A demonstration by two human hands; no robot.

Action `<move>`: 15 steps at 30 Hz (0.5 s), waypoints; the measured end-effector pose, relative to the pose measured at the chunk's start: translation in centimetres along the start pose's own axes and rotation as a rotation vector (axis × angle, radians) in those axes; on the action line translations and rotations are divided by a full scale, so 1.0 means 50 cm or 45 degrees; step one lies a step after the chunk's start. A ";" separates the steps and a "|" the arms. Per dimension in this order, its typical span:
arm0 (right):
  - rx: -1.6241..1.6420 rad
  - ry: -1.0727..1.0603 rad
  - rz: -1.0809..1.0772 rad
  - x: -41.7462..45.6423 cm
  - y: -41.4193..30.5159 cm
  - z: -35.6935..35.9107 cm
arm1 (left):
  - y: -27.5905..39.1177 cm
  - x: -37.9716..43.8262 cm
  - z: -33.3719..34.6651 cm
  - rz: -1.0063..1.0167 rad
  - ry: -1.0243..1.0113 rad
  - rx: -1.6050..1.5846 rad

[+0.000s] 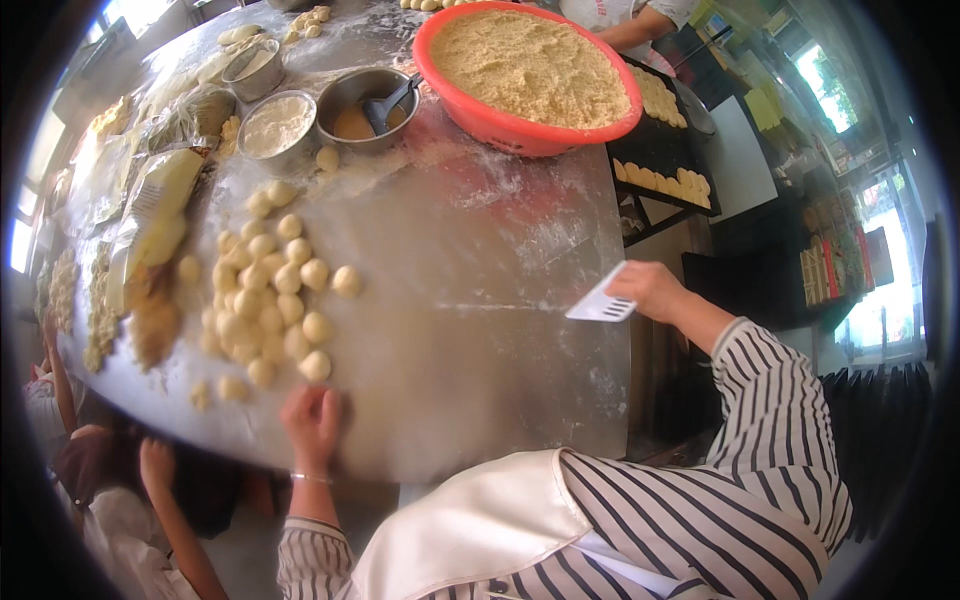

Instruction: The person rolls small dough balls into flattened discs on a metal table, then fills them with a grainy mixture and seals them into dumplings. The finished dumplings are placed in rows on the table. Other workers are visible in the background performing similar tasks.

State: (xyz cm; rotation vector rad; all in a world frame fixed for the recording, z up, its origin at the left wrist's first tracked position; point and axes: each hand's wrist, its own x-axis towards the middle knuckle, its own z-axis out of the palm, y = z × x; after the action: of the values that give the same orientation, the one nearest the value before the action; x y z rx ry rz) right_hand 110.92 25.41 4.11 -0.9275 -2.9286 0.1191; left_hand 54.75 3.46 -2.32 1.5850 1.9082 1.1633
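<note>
My right hand (654, 289) grips a white plastic dough scraper (595, 304) with slots in it, held over the right edge of the metal table (465, 360). At the table's near edge my left hand (310, 420) rests with its fingers curled, and I see nothing in it. Just beyond its knuckles lies a cluster of small round dough balls (288, 278). The closest ball (315, 366) almost meets the fingers. One ball (346, 281) sits slightly apart on the cluster's right side.
A large red basin (517, 139) of crumbly filling stands at the back. Left of it are a metal pot (328, 112) with a dark ladle (384, 111) and a bowl of flour (276, 126). Black trays (637, 169) hold shaped dough. Other people (127, 525) work at left and far back.
</note>
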 end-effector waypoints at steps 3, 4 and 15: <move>-0.001 -0.010 -0.050 0.027 0.039 -0.031 | -0.009 0.003 0.000 0.012 0.010 0.044; -0.015 0.001 -0.080 0.055 0.048 -0.032 | -0.008 0.003 0.000 0.029 0.013 0.059; -0.227 0.046 -0.321 0.701 0.022 0.066 | 0.005 0.009 -0.012 -0.042 0.054 0.078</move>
State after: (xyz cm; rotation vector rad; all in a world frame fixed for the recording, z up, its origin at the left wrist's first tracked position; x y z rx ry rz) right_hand 82.67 46.33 2.18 -0.5616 -3.0286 -0.1727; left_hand 54.31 3.69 -1.70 1.5654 2.0073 1.1436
